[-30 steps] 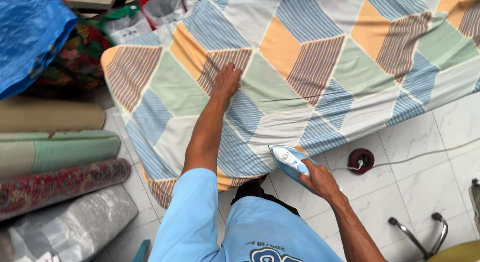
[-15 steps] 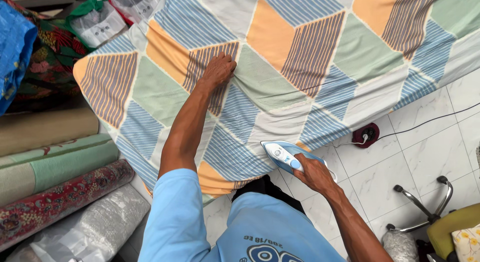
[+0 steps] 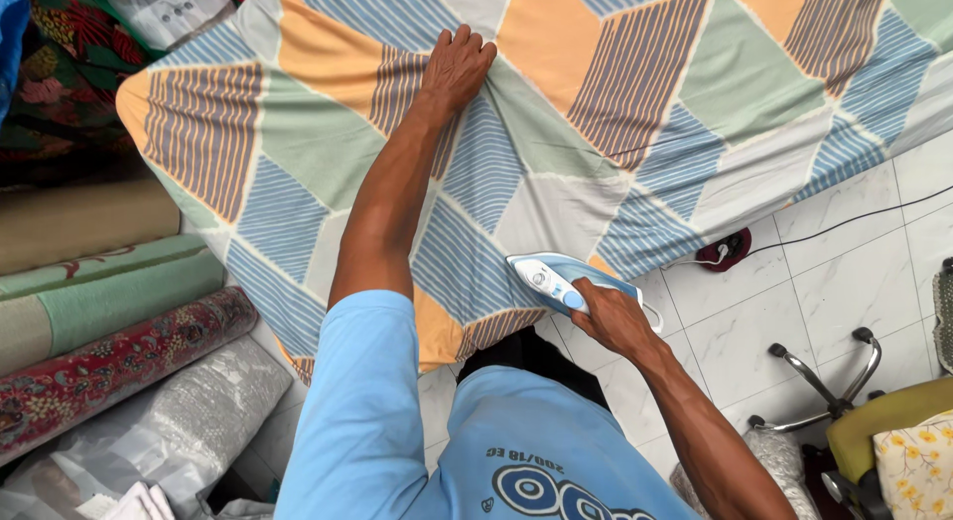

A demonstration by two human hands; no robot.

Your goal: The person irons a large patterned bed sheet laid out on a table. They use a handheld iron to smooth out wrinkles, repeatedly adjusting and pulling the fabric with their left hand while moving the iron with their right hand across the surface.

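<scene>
In the head view, a patterned sheet (image 3: 596, 133) of striped orange, green and blue blocks is lying spread across the upper and middle frame. The left hand (image 3: 457, 68) is pressing down on it near the top centre, its grip bunching a fold of the cloth. The right hand (image 3: 611, 317) is closing its grip around the handle of a blue-and-white iron (image 3: 561, 282), which is sitting at the sheet's lower edge, centre frame. A cord (image 3: 844, 222) is running across the white floor tiles (image 3: 794, 312) to a dark plug (image 3: 723, 250) just right of the iron. Rolled carpets (image 3: 99, 312) are crowding the left side, and a chair base (image 3: 824, 376) is standing at lower right.
</scene>
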